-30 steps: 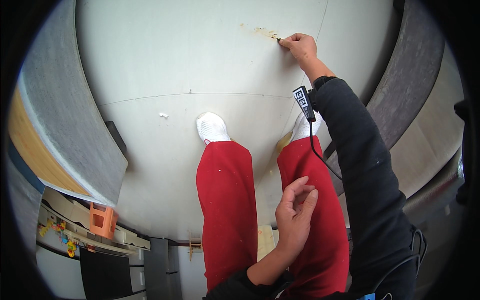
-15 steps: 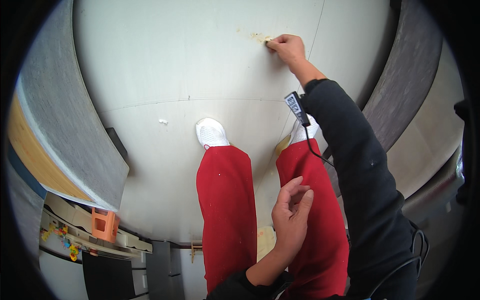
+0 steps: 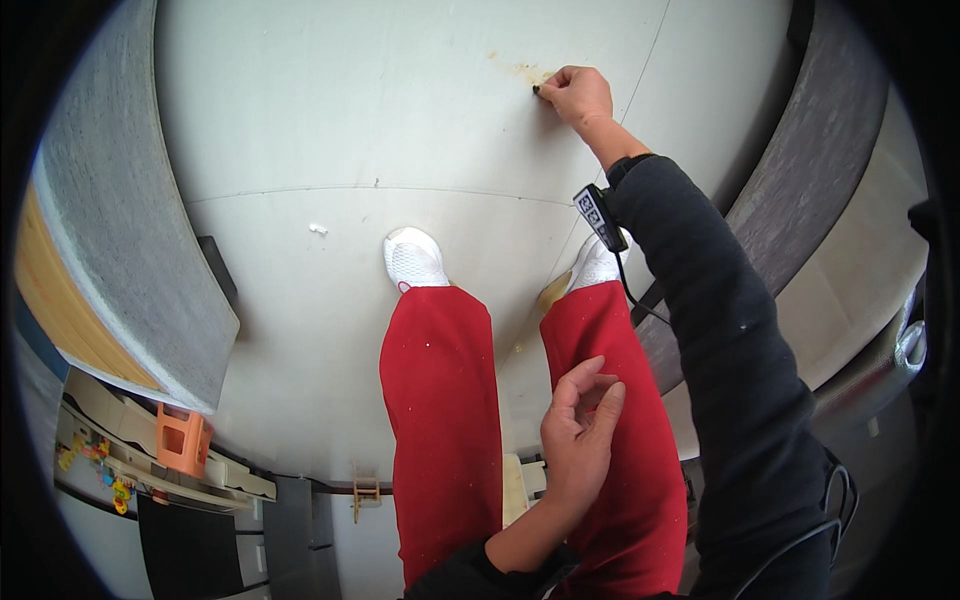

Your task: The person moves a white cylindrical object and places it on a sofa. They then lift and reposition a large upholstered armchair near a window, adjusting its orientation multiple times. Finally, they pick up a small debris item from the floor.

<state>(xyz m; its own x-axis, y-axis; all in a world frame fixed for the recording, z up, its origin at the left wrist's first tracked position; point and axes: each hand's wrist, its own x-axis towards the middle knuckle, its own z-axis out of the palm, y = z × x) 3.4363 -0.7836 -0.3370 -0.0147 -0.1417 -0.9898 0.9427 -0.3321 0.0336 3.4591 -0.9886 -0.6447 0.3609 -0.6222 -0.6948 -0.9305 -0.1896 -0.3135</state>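
My right hand (image 3: 583,97) reaches far out over the pale floor (image 3: 300,110). Its thumb and fingers pinch a small dark piece (image 3: 536,90), too small to tell its kind. That piece is at the lower edge of a brownish-yellow stain (image 3: 526,72) on the floor. In front of my right shin, my left hand (image 3: 578,435) hangs with loosely curled fingers, thumb apart, and nothing in it. A black device (image 3: 598,216) with a patterned label is fixed at my right wrist, its cable running back along the sleeve.
Grey padded furniture stands left (image 3: 130,200) and right (image 3: 820,160). A small white scrap (image 3: 318,230) lies on the floor left of my white shoe (image 3: 414,256). An orange plastic stool (image 3: 183,440), a cluster of colourful toys (image 3: 120,493) and a small wooden rack (image 3: 366,492) are at the lower left.
The view has shifted slightly. My right hand has moved a little relative to the stain, still pinching, and the dark piece shows more clearly. My left hand keeps the same shape.
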